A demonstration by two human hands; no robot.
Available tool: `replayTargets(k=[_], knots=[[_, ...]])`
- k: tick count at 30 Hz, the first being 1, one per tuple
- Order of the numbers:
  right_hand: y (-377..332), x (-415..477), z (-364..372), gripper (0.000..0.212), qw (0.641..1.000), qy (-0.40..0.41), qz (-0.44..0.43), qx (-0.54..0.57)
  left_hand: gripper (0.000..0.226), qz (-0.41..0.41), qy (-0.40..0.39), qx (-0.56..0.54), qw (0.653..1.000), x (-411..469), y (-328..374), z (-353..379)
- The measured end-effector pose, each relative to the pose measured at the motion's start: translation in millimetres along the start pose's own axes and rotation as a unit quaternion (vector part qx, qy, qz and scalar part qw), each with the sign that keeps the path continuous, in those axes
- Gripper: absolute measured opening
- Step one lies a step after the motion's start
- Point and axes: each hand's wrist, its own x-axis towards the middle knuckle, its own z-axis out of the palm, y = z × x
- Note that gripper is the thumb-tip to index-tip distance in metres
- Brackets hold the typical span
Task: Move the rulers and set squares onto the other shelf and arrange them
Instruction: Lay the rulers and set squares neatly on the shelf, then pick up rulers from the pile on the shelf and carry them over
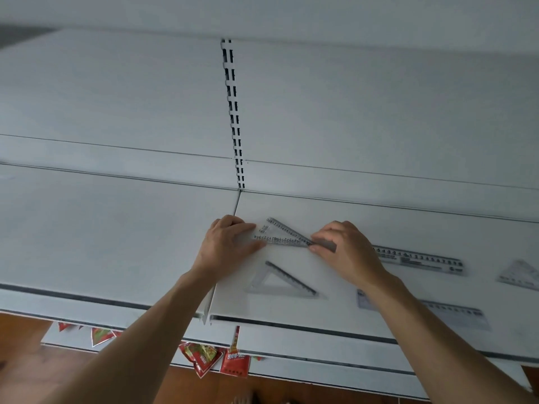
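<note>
Clear plastic makes the set square [284,234] that both hands hold. It is on the right shelf board [379,223], just beside the seam to the left shelf board [102,228], and black numbers run along two of its edges. I cannot tell if it lies fully flat or if one edge is a little lifted.

The left hand [230,243] has its fingers bent over the left corner of the set square, with the thumb along the lower edge, so it grips that corner. The right hand [345,249] has its fingers curled, and the fingertips pinch the pointed right end, where a dark grey tip shows.

Nearer the front edge, a second set square [283,280] lies flat on the same board, apart from the hands. To the right, a long ruler [420,259] lies behind the right wrist. Another ruler [458,316] lies near the front edge, partly hidden under the right forearm. A small set square [522,274] is at the far right, blurred.

Between the two back panels stands a slotted post [233,112]. On a lower shelf, red packets [233,363] stick out, and below is a wooden floor [26,360].
</note>
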Motion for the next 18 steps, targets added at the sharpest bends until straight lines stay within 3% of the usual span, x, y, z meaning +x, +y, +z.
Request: replayTargets(k=[5, 8, 14, 18], knots=[[-5, -3, -8, 0.022, 0.999, 0.042, -0.013, 0.008, 0.033, -0.079, -0.053, -0.089, 0.992, -3, 10, -16], [-16, -1, -6, 0.019, 0.998, 0.047, -0.021, 0.023, 0.033, -0.106, -0.041, -0.100, 0.988, -17, 16, -26], [-55, 12, 12, 0.025, 0.997, 0.017, -0.057, 0.055, 0.033, -0.131, 0.010, 0.038, 0.991, -69, 15, -65], [-106, 15, 30, 0.028, 0.994, -0.017, -0.084, 0.074, 0.038, -0.148, -0.010, 0.128, 0.981, -111, 5, -100]])
